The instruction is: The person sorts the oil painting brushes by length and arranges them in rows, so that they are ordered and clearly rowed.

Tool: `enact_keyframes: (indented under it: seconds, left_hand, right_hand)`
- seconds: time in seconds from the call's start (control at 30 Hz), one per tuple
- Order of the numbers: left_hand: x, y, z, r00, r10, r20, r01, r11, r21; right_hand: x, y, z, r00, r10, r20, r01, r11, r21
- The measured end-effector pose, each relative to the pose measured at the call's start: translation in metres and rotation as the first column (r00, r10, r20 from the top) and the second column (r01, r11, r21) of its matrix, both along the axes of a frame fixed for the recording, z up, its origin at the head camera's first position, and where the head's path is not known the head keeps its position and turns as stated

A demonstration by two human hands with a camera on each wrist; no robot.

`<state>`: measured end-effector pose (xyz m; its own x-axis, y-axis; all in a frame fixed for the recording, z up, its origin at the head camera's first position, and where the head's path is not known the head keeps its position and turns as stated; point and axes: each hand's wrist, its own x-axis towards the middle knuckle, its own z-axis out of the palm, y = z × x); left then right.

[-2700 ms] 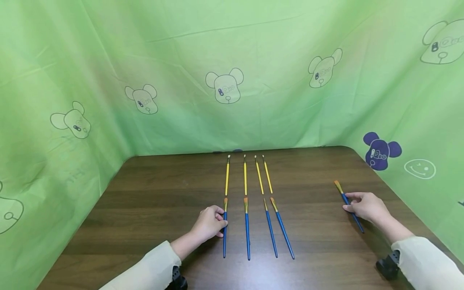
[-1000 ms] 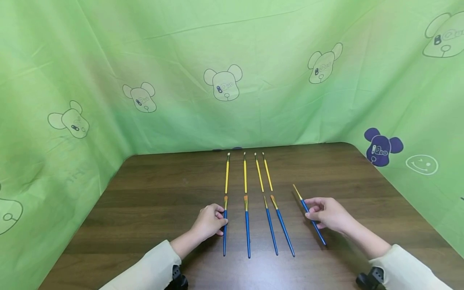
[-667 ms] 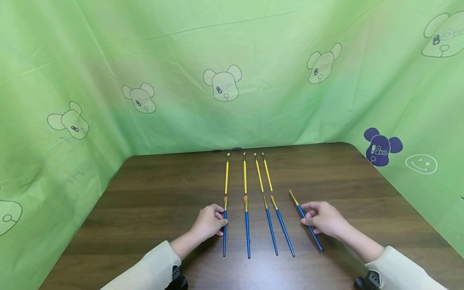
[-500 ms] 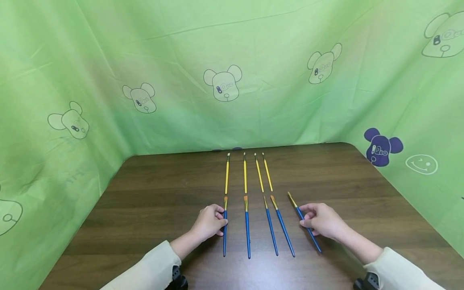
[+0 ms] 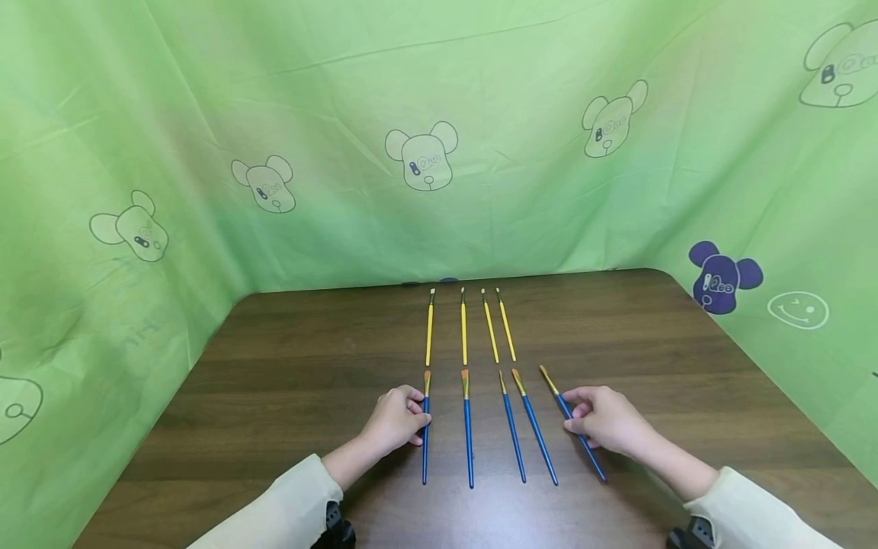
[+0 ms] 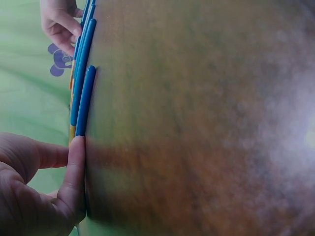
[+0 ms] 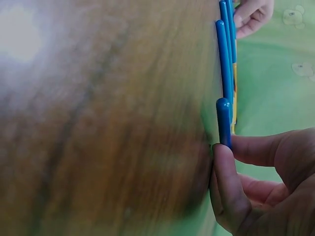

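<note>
My left hand (image 5: 395, 418) pinches the blue handle of the leftmost paintbrush (image 5: 425, 457), which lies on the table with its orange bristles pointing away from me. On the right, my right hand (image 5: 608, 419) holds another blue paintbrush (image 5: 591, 455) between thumb and fingers, slanted with its bristle end up and to the left. Between the hands lie more blue brushes: a flat one (image 5: 469, 435), a thin pointed one (image 5: 513, 438) and a slanted one (image 5: 537, 435). In the right wrist view the held brush handle (image 7: 224, 120) sticks out past the fingertips, close over the table.
Behind the blue brushes, a row of thinner yellow paintbrushes (image 5: 464, 332) lies with tips toward the far edge. The brown wooden table (image 5: 309, 351) is enclosed by a green cloth (image 5: 329, 191) printed with bear heads.
My right hand has carried its blue paintbrush leftward from the table's right side to beside the row, moving only slightly in the last half second. The left hand has stayed in place.
</note>
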<state>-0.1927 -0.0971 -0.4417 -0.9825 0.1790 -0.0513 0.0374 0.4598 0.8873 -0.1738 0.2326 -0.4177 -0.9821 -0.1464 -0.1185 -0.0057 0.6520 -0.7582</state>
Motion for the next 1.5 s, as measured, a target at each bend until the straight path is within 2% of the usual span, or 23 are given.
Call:
enact_keyframes:
  seconds: [0.2, 0.6, 1.1, 1.27, 1.5]
  left_hand:
    - [-0.0002, -0.0002, 0.0014, 1.000, -0.003, -0.002, 0.003, 1.000, -0.001]
    - [-0.0003, 0.0006, -0.0004, 1.000, -0.011, -0.011, 0.011, 1.000, -0.005]
    - [0.0004, 0.0009, 0.0013, 1.000, -0.004, -0.004, 0.004, 1.000, -0.002]
    - [-0.0006, 0.0005, 0.0021, 1.000, -0.002, 0.010, 0.002, 1.000, 0.002]
    - [-0.0029, -0.0041, 0.0028, 0.998, 0.006, 0.067, -0.009, 0.999, 0.042]
  right_hand:
    - [-0.0001, -0.0021, 0.0005, 1.000, 0.004, -0.011, -0.004, 1.000, 0.020]
    - [-0.0001, -0.0036, 0.0004, 1.000, -0.019, 0.021, 0.019, 1.000, 0.011]
    - [-0.0004, -0.0028, 0.0013, 1.000, -0.005, 0.020, 0.005, 1.000, 0.021]
    - [-0.0004, -0.0027, 0.0027, 0.999, -0.006, 0.032, 0.005, 1.000, 0.022]
    - [-0.0026, -0.0023, 0.0060, 0.999, 0.009, 0.037, -0.009, 1.000, 0.001]
